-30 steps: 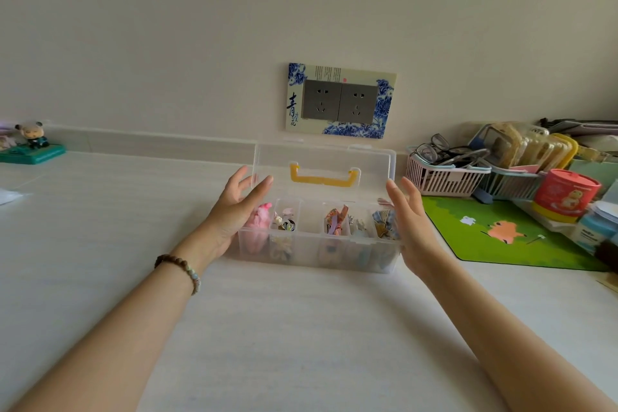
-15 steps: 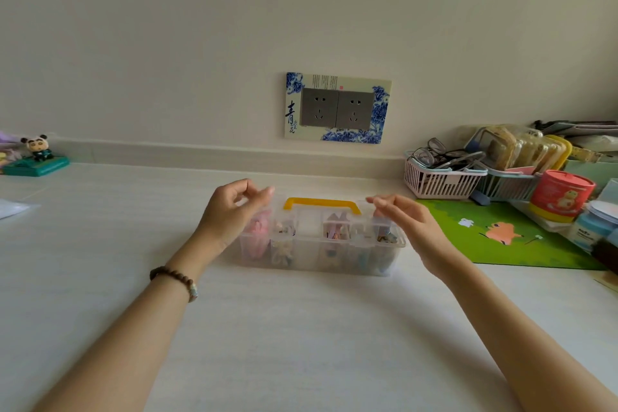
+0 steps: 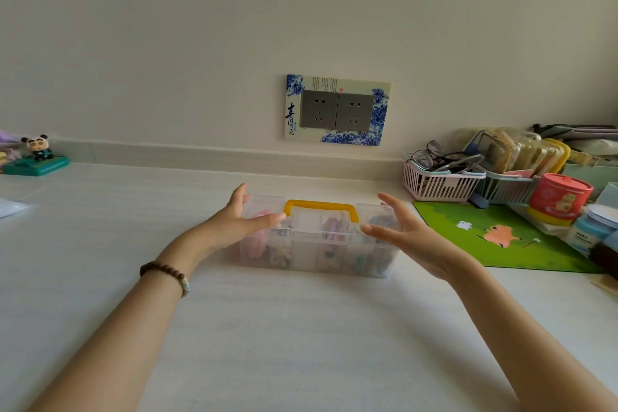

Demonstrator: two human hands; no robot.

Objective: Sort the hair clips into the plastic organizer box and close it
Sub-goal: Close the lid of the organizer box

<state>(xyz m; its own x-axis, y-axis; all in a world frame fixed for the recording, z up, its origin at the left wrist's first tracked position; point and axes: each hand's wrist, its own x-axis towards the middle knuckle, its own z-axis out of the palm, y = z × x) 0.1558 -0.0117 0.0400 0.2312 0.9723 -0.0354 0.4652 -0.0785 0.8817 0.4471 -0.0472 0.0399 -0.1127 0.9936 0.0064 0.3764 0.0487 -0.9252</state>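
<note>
The clear plastic organizer box [image 3: 317,256] stands on the white table with its lid down and the yellow handle [image 3: 321,206] on top. Colourful hair clips [image 3: 334,227] show through the walls, spread over several compartments. My left hand [image 3: 234,224] spans the left end of the lid, thumb on the front edge and fingers over the back. My right hand [image 3: 411,237] holds the right end the same way, thumb at the front edge beside the handle.
Right of the box lie a green mat [image 3: 501,237], a pink basket [image 3: 438,184] with glasses, a red tin [image 3: 558,199] and a blue jar [image 3: 588,231]. A small figurine [image 3: 36,147] sits far left. A wall socket [image 3: 337,110] is behind the box.
The lid stood upright a second ago; both hands have swung it forward and down onto the box, and now rest on its two ends.
</note>
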